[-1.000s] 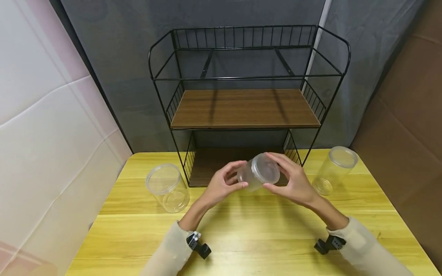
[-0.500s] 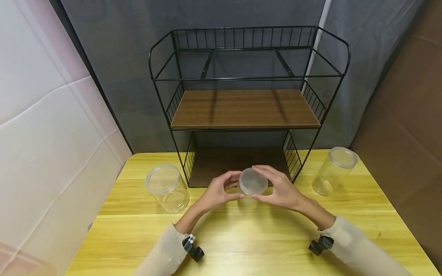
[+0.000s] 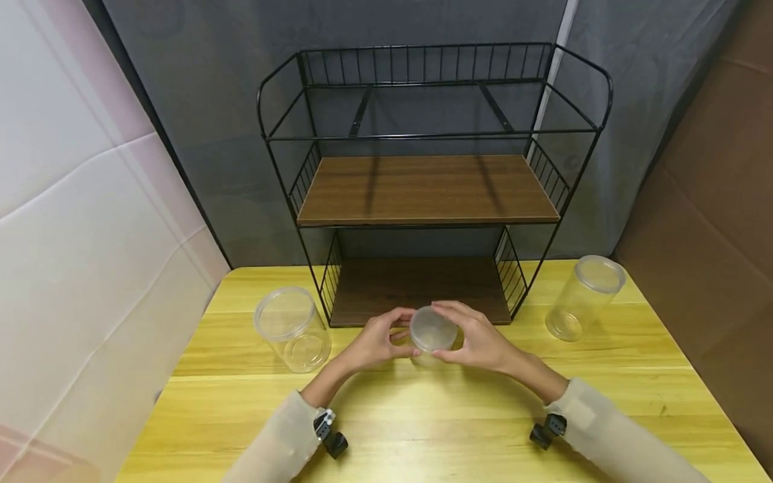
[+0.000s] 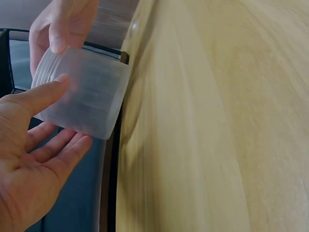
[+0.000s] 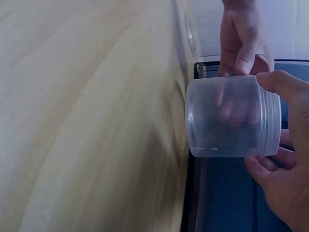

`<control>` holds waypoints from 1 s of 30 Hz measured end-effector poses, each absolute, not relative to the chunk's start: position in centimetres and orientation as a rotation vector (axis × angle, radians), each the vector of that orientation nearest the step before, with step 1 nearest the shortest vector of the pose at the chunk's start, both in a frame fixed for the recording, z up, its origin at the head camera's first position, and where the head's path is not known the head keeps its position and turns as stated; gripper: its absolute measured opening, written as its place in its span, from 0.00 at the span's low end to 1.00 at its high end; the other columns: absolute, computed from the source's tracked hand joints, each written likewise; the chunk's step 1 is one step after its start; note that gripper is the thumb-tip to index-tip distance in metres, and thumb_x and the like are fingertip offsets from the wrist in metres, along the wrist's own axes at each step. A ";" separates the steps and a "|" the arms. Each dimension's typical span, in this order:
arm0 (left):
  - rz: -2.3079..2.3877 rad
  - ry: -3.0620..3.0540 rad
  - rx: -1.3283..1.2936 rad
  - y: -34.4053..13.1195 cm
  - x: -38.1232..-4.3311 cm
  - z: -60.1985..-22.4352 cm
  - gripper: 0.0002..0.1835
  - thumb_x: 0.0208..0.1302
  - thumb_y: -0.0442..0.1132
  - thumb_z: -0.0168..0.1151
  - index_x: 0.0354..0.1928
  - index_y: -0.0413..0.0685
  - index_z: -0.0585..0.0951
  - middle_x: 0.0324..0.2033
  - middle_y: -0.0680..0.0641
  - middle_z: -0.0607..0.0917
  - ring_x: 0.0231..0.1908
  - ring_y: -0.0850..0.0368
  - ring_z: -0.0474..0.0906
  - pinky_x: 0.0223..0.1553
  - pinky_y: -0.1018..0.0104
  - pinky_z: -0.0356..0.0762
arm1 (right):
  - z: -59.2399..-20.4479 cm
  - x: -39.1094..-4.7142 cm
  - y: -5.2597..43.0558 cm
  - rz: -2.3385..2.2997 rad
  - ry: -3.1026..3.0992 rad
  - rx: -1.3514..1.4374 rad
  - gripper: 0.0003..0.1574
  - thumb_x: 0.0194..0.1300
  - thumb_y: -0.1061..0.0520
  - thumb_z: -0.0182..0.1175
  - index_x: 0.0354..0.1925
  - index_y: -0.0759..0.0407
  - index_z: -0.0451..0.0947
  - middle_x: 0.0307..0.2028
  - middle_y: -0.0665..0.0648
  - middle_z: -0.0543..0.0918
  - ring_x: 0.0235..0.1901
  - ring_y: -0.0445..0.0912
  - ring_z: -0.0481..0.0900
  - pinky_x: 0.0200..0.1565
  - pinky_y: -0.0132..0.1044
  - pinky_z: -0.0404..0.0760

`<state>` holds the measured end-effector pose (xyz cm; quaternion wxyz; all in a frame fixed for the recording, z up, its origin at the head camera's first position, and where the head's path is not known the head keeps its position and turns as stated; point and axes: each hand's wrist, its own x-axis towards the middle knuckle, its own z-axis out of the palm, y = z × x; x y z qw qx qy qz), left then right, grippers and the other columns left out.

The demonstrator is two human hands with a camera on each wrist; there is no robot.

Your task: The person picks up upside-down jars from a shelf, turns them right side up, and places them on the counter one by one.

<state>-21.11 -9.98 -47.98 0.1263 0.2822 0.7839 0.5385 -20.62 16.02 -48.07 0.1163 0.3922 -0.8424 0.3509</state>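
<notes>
A small frosted plastic jar (image 3: 432, 330) with a round lid stands upright between my two hands, at the front of the shelf rack. The fingers and thumb of my left hand (image 3: 380, 344) curl about its left side; in the left wrist view that thumb lies across the jar (image 4: 91, 94). From the right, my right hand (image 3: 477, 339) grips it near the lid, thumb and fingers on opposite sides in the right wrist view. There, the base of the jar (image 5: 227, 118) is at the wooden table surface (image 5: 96, 121); whether it touches is hard to tell.
Behind the hands rises a black wire rack (image 3: 431, 137) with brown boards (image 3: 429, 191) on its middle and bottom levels. A wide clear jar (image 3: 292, 329) stands left, and a taller clear jar (image 3: 586, 298) right. A white panel flanks the left, a brown one the right.
Both hands have brought the jar down and slightly left, toward the table. It was tilted a second ago and is upright now. The other two jars have stayed put.
</notes>
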 end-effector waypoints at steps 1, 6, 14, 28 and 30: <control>1.556 2.291 0.820 -10.0 -21.1 -48.0 0.38 0.59 0.26 0.78 0.70 0.30 0.72 0.64 0.33 0.80 0.65 0.36 0.78 0.63 0.60 0.81 | -48.2 -20.6 15.9 1.026 -2.473 1.147 0.51 0.53 0.54 0.84 0.70 0.70 0.74 0.66 0.69 0.79 0.58 0.62 0.84 0.49 0.48 0.90; 1.511 2.321 0.823 -10.3 -21.2 -48.4 0.37 0.59 0.27 0.79 0.69 0.30 0.73 0.63 0.34 0.81 0.64 0.37 0.80 0.62 0.61 0.82 | -48.6 -20.6 15.6 1.017 -2.498 1.139 0.52 0.52 0.53 0.84 0.69 0.70 0.75 0.66 0.69 0.79 0.58 0.62 0.83 0.50 0.47 0.90; 1.463 2.356 0.850 -10.3 -21.3 -48.9 0.36 0.58 0.27 0.79 0.68 0.29 0.74 0.61 0.33 0.82 0.63 0.36 0.81 0.63 0.55 0.81 | -49.2 -20.6 15.4 1.026 -2.549 1.116 0.52 0.53 0.52 0.84 0.70 0.69 0.75 0.67 0.68 0.78 0.60 0.61 0.82 0.51 0.47 0.90; 1.241 2.642 0.942 -11.4 -20.0 -46.1 0.35 0.67 0.38 0.76 0.71 0.32 0.74 0.66 0.34 0.80 0.64 0.36 0.80 0.64 0.43 0.80 | -47.4 -19.1 16.3 0.909 -2.680 1.038 0.52 0.62 0.45 0.79 0.75 0.62 0.70 0.73 0.63 0.73 0.68 0.61 0.75 0.61 0.60 0.83; 1.201 2.701 0.962 -11.7 -19.7 -45.2 0.35 0.67 0.40 0.76 0.72 0.33 0.73 0.67 0.35 0.79 0.65 0.37 0.78 0.64 0.43 0.79 | -46.8 -18.8 17.0 0.900 -2.688 1.039 0.52 0.62 0.45 0.78 0.76 0.62 0.69 0.73 0.63 0.72 0.70 0.62 0.73 0.63 0.64 0.79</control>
